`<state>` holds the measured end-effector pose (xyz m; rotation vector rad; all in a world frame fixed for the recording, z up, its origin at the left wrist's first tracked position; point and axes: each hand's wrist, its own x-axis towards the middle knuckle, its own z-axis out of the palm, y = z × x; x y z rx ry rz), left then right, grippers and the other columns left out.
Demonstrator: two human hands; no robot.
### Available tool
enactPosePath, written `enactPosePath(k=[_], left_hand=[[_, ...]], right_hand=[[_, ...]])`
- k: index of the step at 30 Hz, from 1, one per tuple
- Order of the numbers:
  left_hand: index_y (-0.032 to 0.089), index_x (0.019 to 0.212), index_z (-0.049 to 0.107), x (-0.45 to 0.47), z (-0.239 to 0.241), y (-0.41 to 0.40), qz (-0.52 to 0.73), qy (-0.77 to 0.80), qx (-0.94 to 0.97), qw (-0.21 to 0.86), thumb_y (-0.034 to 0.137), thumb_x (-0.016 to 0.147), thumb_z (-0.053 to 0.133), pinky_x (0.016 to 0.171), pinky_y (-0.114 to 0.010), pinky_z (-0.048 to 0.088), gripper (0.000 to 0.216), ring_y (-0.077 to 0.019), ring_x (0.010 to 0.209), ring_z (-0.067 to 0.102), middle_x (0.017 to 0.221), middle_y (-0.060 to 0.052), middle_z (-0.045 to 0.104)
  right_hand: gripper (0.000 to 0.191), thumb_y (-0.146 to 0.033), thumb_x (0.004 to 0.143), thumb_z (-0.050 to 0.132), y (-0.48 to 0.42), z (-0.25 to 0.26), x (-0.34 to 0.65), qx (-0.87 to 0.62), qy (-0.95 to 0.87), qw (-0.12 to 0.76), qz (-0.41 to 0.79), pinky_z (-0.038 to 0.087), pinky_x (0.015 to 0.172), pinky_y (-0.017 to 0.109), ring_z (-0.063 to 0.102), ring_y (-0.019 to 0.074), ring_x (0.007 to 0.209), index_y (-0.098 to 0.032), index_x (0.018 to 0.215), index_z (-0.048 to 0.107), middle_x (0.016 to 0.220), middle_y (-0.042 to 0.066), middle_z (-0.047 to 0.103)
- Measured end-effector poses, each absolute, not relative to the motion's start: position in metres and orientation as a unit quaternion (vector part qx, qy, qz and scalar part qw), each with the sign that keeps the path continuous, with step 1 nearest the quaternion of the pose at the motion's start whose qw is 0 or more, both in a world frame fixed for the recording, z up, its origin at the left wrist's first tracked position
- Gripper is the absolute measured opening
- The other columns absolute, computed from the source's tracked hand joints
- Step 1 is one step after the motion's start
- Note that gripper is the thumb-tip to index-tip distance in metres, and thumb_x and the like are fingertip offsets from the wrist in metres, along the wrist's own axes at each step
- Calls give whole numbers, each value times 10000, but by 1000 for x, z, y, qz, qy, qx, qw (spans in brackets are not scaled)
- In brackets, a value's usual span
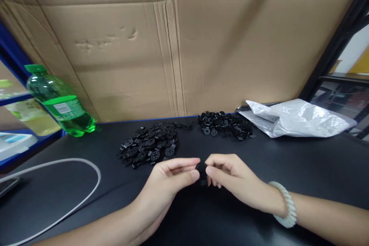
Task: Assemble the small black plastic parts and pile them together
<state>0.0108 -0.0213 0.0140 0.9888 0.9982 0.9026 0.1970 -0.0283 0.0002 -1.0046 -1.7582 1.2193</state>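
Nearest, above the black surface (115,207), the left hand (165,180) and the right hand (236,175), the latter with a pale twisted band (284,204) at its wrist, meet at a small round black part (201,169), each pinching one side of it between thumb and fingers. Beyond the left forearm a white cable (97,173) curves across the surface, and past the hands lies a large heap of similar black parts (151,144). Farther back are a smaller black heap (225,124), a crumpled silvery bag (305,119) right of it, a green bottle (65,105) at far left, and upright cardboard (123,54) behind.
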Motion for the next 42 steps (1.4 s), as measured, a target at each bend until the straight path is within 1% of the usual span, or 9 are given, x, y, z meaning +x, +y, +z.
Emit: enactPosePath(k=[4, 11, 19, 30, 35, 42], left_hand=[[178, 837, 770, 11, 15, -22, 397, 445, 443, 669, 189, 595, 824, 777, -272, 441, 247, -136, 732, 605, 704, -7, 735], [167, 801, 772, 11, 16, -23, 404, 438, 444, 670, 169, 580, 821, 733, -272, 441, 226, -136, 696, 598, 677, -9, 728], [174, 795, 778, 11, 14, -22, 407, 440, 443, 667, 170, 567, 829, 731, -265, 434, 234, -131, 700, 591, 676, -4, 731], [172, 768, 781, 13, 15, -27, 408, 442, 440, 667, 166, 557, 829, 705, -252, 439, 217, -126, 683, 590, 652, 2, 725], [168, 768, 778, 14, 15, -28, 404, 452, 431, 668, 160, 563, 826, 702, -254, 445, 211, -136, 693, 603, 653, -4, 730], [160, 791, 773, 13, 13, -30, 398, 450, 437, 669, 153, 598, 804, 721, -269, 450, 196, -148, 705, 612, 673, -16, 734]], right_hand=[[221, -284, 896, 500, -27, -2, 196, -382, -693, 383, 476, 379, 555, 223, 471, 102, 589, -138, 749, 579, 651, -7, 535], [234, -290, 894, 482, -29, -4, 193, -394, -710, 385, 438, 303, 507, 227, 373, 94, 548, -150, 714, 536, 609, -30, 453], [225, -282, 887, 469, -29, -4, 193, -380, -712, 384, 448, 320, 557, 247, 373, 110, 592, -163, 697, 492, 643, -23, 434], [254, -310, 888, 453, -30, -8, 195, -367, -714, 384, 457, 284, 526, 240, 321, 106, 573, -190, 672, 393, 623, -43, 373], [254, -269, 876, 443, -30, -6, 193, -372, -719, 383, 445, 268, 516, 231, 294, 100, 563, -198, 649, 352, 607, -54, 336], [259, -252, 874, 441, -30, -6, 193, -371, -727, 388, 428, 261, 512, 225, 294, 97, 555, -198, 637, 350, 594, -58, 327]])
